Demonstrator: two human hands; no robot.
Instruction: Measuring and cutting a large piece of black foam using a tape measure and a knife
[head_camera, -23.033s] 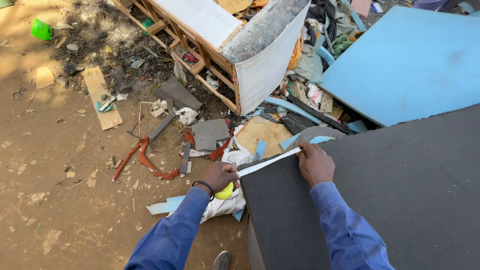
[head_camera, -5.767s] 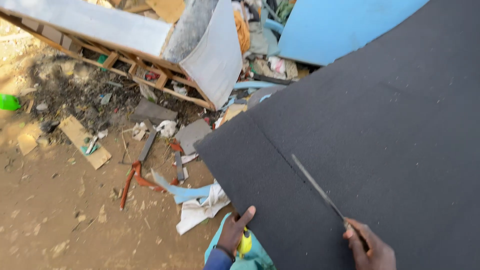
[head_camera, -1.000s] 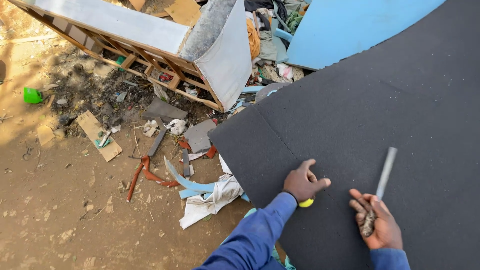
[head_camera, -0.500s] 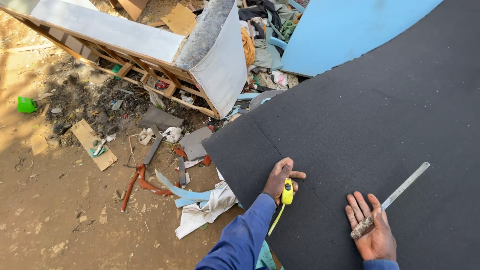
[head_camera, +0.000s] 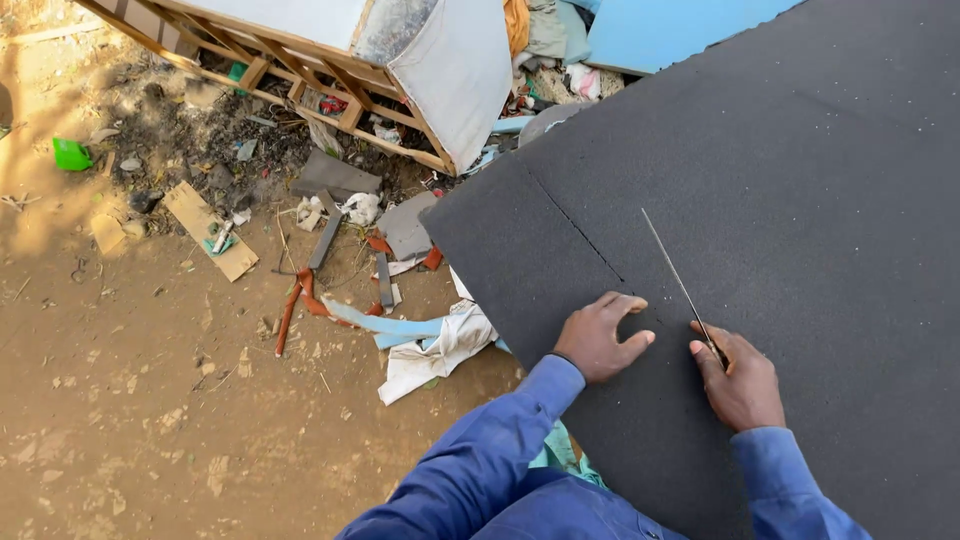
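Note:
A large black foam sheet (head_camera: 800, 200) fills the right side of the view, with a thin cut line (head_camera: 575, 230) running across its near corner. My left hand (head_camera: 600, 338) lies palm down on the foam beside the end of that line, fingers spread, and nothing shows in it. My right hand (head_camera: 742, 382) grips the handle of a long thin knife (head_camera: 672, 270). Its blade lies edge-on over the foam, pointing away from me, just right of the cut line. Both sleeves are blue.
A wooden furniture frame with a grey panel (head_camera: 450, 70) lies at the top. Blue foam (head_camera: 680, 25) sits behind the black sheet. On the dirt ground are a white cloth (head_camera: 440, 345), a cardboard piece (head_camera: 210, 230), a green object (head_camera: 70, 153) and scattered scraps.
My right hand turned over and now grips the knife, blade pointing away over the foam. The yellow tape measure in my left hand is no longer visible; that hand lies flat on the foam.

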